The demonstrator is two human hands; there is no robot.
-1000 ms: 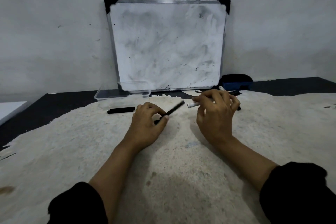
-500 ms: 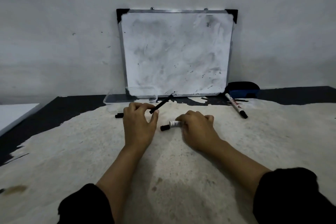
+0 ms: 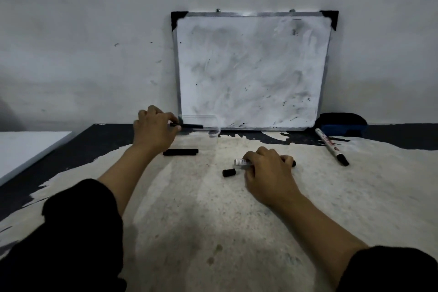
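My left hand [image 3: 152,129] pinches a thin black stick [image 3: 188,125] by its near end and holds it level over a clear plastic box [image 3: 208,125] at the foot of the whiteboard. My right hand [image 3: 266,170] rests on the table with its fingers curled round a white marker barrel [image 3: 241,162]. The barrel's open white end pokes out to the left. A small black cap [image 3: 229,172] lies loose just left of that hand. A black bar-shaped piece [image 3: 180,152] lies on the table below my left hand.
A smudged whiteboard [image 3: 251,71] leans on the wall at the back. A dark blue eraser [image 3: 341,124] sits at its right foot, and a capped marker [image 3: 330,146] lies in front of the eraser. A white panel [image 3: 28,149] lies at far left.
My left hand has carried the thin stick up and away to the clear box. My right hand has lowered the barrel to the table, and the black cap now lies apart from it.
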